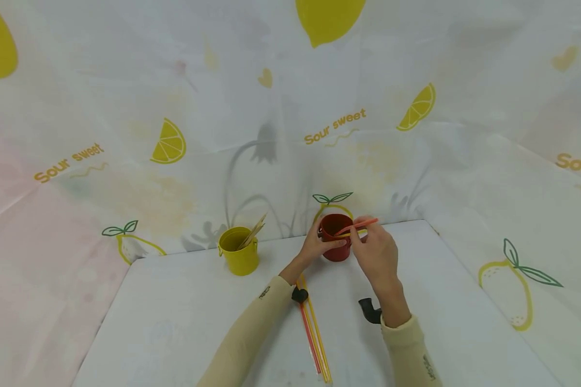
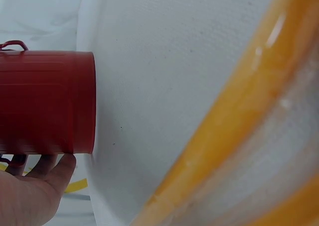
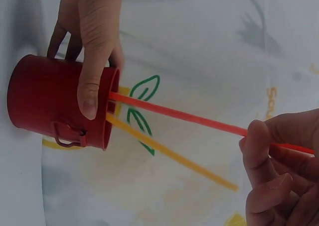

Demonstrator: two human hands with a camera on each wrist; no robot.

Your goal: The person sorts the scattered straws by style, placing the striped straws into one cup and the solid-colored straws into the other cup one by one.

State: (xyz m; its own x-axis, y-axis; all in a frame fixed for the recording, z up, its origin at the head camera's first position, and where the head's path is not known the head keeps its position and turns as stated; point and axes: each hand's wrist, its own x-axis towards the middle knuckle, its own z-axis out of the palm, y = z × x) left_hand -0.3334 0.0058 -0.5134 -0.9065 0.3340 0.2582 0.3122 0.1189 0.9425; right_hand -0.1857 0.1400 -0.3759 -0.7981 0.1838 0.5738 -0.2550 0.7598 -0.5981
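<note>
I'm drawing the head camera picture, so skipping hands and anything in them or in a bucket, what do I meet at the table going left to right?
Yellow bucket → straws lying flat → red bucket → bent black piece by the right sleeve.

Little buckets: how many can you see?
2: the yellow bucket at the back of the table, and the red bucket to its right, held by the left hand. No others show.
</note>
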